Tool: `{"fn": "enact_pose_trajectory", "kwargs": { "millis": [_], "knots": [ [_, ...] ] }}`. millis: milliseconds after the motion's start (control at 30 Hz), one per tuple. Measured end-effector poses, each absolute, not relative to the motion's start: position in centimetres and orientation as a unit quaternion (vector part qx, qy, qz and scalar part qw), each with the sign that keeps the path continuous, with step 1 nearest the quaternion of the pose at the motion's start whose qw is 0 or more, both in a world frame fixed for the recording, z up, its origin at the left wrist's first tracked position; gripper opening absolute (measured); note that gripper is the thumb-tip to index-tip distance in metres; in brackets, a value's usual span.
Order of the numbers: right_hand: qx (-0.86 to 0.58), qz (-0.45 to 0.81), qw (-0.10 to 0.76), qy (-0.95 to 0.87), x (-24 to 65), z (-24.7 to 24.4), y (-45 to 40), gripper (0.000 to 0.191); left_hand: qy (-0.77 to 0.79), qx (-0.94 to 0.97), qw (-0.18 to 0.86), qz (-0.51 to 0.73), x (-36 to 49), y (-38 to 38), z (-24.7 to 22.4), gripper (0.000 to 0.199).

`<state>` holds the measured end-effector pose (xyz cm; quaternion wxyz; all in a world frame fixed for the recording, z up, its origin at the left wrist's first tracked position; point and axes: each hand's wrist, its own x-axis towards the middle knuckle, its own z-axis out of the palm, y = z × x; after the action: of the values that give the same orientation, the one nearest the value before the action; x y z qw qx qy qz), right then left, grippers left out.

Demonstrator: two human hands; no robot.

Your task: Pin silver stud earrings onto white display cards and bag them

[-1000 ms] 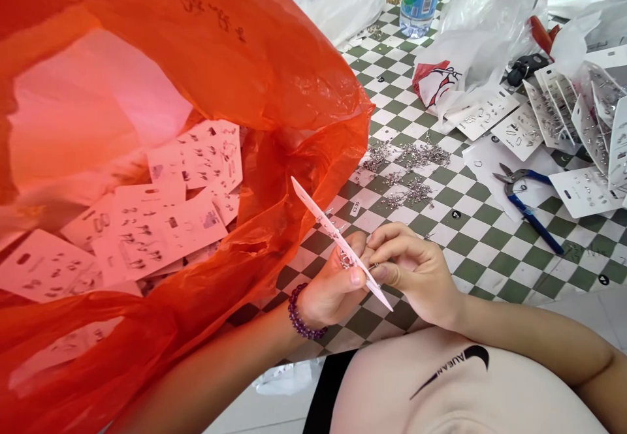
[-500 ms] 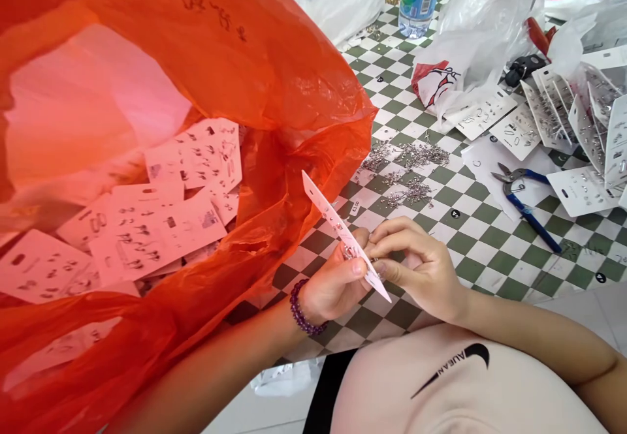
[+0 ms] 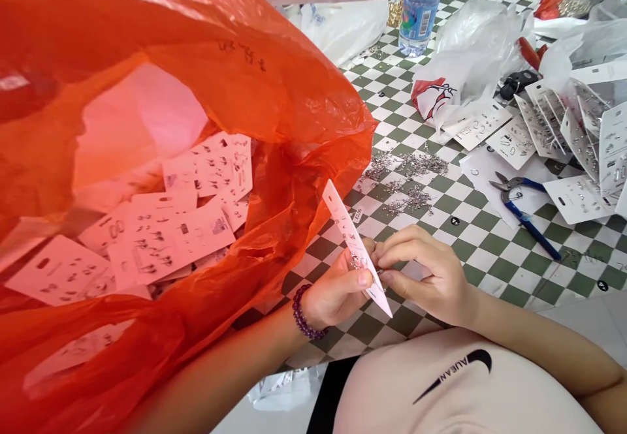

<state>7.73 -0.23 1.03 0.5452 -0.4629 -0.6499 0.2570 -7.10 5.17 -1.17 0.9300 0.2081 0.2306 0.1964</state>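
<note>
My left hand (image 3: 337, 290), with a purple bead bracelet on its wrist, grips a white earring card (image 3: 349, 228) between thumb and fingers. The card is tilted and seen nearly edge-on, with small silver earrings on its left face. My right hand (image 3: 426, 271) is closed in a pinch against the card's other face; whatever lies between its fingertips is too small and too hidden to name. Left of both hands, an open red plastic bag (image 3: 294, 121) holds several more earring cards (image 3: 171, 238).
Small silver pieces (image 3: 416, 196) lie in loose piles on the checkered tabletop (image 3: 490, 251). Blue-handled pliers (image 3: 526, 215) rest at right, near a row of earring cards (image 3: 578, 137). Farther back are clear plastic bags (image 3: 490, 36) and a water bottle (image 3: 418, 26).
The card has swung somewhat more upright, its top edge shifting right. Both hands keep their grip, while the whole view has tilted a little upward.
</note>
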Motion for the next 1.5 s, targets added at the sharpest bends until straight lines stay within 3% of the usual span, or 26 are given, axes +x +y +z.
{"fn": "enact_pose_trajectory", "kwargs": {
  "millis": [1133, 1233, 1500],
  "knots": [
    [-0.434, 0.388, 0.52, -0.625, 7.7, 1.2, -0.9, 0.002, 0.223, 0.324, 0.903, 0.175, -7.2, 4.8, -1.6, 0.05],
    [-0.461, 0.4, 0.521, -0.597, 7.6, 1.1, -1.0, 0.008, 0.215, 0.37, 0.883, 0.191, -7.5, 5.5, -1.5, 0.046],
    [-0.5, 0.426, 0.56, -0.505, 8.3, 0.6, -1.0, 0.016, 0.263, 0.46, 0.843, 0.09, -9.0, 7.4, -0.1, 0.041]
  ]
}}
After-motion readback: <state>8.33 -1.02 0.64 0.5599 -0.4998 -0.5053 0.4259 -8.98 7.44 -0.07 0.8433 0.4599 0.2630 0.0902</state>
